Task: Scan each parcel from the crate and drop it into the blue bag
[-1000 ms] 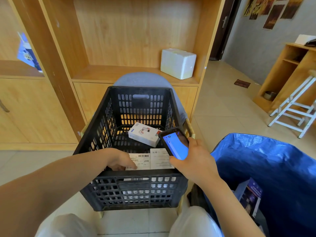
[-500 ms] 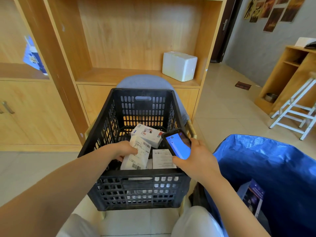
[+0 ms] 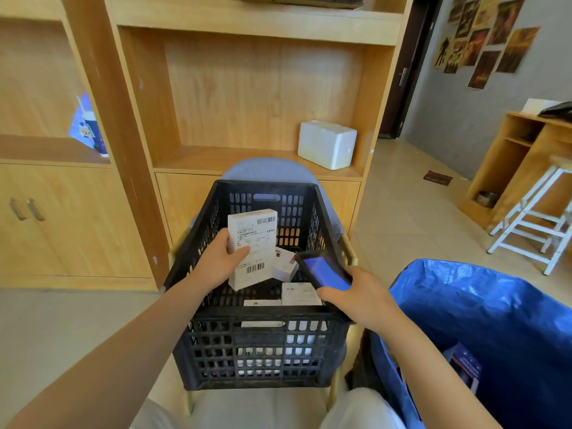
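Observation:
A black slatted crate sits on a chair in front of me. My left hand grips a white parcel upright above the crate, its label and barcodes facing me. My right hand holds a phone with a lit blue screen, just right of the parcel, over the crate's right rim. Other white parcels lie in the crate: a small box and a flat one. The blue bag stands open at the right, with a dark box inside.
Wooden shelving stands behind the crate with a white foam box on it. A white step stool and a low wooden cabinet are at the far right. The floor is tiled.
My left hand has lifted the white parcel out of the crate and turned it upright, label toward me. The phone in my right hand stays close beside it.

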Motion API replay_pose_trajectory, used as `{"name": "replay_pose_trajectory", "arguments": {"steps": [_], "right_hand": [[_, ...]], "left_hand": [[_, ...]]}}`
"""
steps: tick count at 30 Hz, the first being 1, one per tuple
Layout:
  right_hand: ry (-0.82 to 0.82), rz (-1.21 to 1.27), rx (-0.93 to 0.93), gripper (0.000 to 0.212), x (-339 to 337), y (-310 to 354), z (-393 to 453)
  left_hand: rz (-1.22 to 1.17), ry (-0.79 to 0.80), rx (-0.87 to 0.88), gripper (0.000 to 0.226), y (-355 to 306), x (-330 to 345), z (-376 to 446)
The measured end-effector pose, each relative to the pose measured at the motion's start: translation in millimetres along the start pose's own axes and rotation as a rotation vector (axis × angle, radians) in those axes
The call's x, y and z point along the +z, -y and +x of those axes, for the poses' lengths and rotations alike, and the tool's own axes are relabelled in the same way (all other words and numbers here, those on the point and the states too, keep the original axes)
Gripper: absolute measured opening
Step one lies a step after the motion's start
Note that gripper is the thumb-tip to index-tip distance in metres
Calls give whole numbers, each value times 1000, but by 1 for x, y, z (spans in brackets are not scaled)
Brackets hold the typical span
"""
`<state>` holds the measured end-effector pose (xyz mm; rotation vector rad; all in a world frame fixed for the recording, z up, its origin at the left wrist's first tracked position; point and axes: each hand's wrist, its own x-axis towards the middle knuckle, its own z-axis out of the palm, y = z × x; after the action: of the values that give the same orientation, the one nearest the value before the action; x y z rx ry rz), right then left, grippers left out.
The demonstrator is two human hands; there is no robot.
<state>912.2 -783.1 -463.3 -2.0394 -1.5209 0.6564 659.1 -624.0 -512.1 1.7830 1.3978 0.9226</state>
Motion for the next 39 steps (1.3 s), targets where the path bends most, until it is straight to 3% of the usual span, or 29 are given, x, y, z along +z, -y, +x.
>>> {"name": "replay_pose_trajectory", "arguments": {"steps": [4,11,28,39], "right_hand": [[132,65,-36,38,3,7,-17],[81,-108,-69,46,16,12,-23],[113,-132,-115,47,12,9,-33],[-91,20,6,37,-40,-52,-55]], "left_hand": [[-122,-41,11,41,-2,-3,-3],[-271,-93,31,45,3,-12,-5],[-249,-54,-12,43,-11,-10,-16],[-367,93,137,42,-113,30,-13]]}}
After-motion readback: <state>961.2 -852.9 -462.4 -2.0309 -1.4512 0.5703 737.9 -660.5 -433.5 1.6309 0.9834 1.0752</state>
